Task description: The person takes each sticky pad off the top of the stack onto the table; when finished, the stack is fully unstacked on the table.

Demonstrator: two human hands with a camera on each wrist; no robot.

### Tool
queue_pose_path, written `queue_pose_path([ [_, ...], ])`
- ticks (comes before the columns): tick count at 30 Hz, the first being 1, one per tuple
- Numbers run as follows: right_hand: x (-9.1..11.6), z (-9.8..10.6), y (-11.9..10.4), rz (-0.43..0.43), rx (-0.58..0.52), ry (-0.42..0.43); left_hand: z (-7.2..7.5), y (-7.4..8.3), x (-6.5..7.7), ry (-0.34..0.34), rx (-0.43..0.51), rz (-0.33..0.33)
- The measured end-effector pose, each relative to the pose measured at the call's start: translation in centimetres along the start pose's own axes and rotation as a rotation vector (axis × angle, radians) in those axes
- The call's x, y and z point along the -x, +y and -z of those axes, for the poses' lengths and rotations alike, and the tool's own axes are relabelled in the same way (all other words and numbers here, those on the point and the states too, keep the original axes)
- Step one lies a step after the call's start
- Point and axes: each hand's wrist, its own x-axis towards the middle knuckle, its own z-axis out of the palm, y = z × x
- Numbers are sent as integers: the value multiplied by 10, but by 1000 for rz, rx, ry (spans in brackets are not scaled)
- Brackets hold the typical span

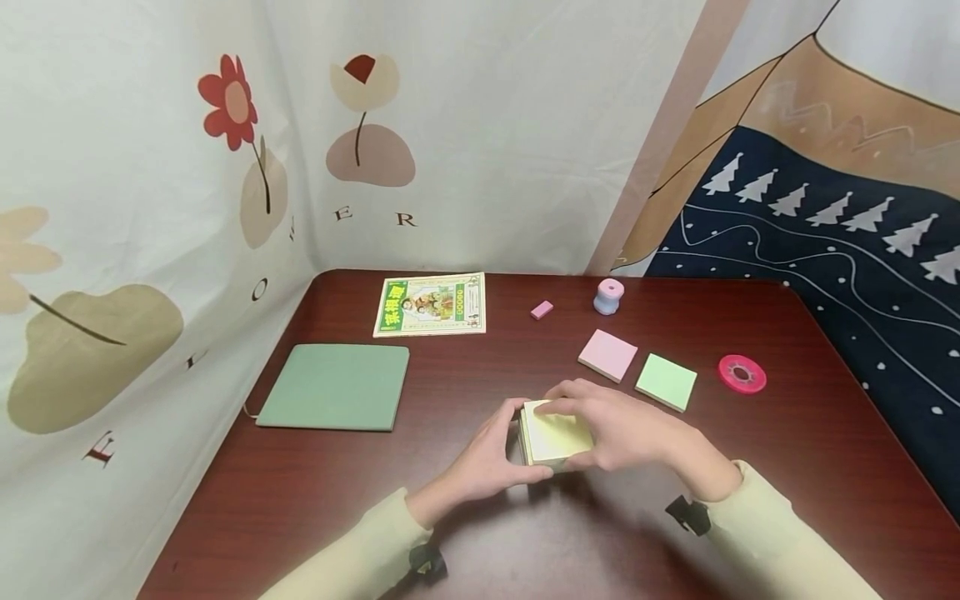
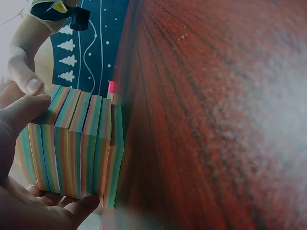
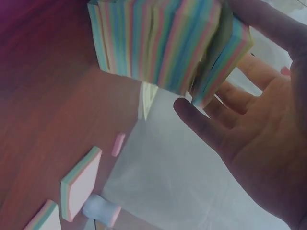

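A tall stack of sticky note pads (image 2: pixel 86 148) with rainbow-striped edges stands on the table, its pads slightly out of line. My left hand (image 1: pixel 483 462) grips the stack's left side, thumb at the near side and fingers at the far side. At the top, my right hand (image 1: pixel 626 425) holds the uppermost pad (image 1: pixel 558 435), which is pale yellow, between thumb and fingers. A narrow gap shows between this pad and the stack in the right wrist view. To the right lie a pink sticky note pad (image 1: pixel 608 356) and a light green one (image 1: pixel 666 382).
A green notebook (image 1: pixel 333 387) lies at the left, and a printed booklet (image 1: pixel 431 305) at the back. Toward the back right are a small pink eraser-like block (image 1: pixel 542 310), a pink-and-blue spool-shaped item (image 1: pixel 608 296) and a red ring-shaped disc (image 1: pixel 742 374). Fabric hangs behind the table (image 1: pixel 465 375).
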Motion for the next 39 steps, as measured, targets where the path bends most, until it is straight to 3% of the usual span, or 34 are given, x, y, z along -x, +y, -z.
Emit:
queue_pose_path([
  [5, -3, 16, 6, -2, -83, 35, 0, 1, 0, -2, -6, 22],
  [10, -15, 28, 29, -38, -150, 150, 0, 1, -1, -7, -8, 15],
  [16, -44, 16, 71, -129, -97, 239, 0, -1, 0, -8, -7, 3],
  [26, -81, -17, 108, -293, 27, 179, 0, -1, -1, -10, -2, 0],
  [39, -94, -26, 120, -309, 96, 75, 1, 1, 0, -10, -18, 2],
])
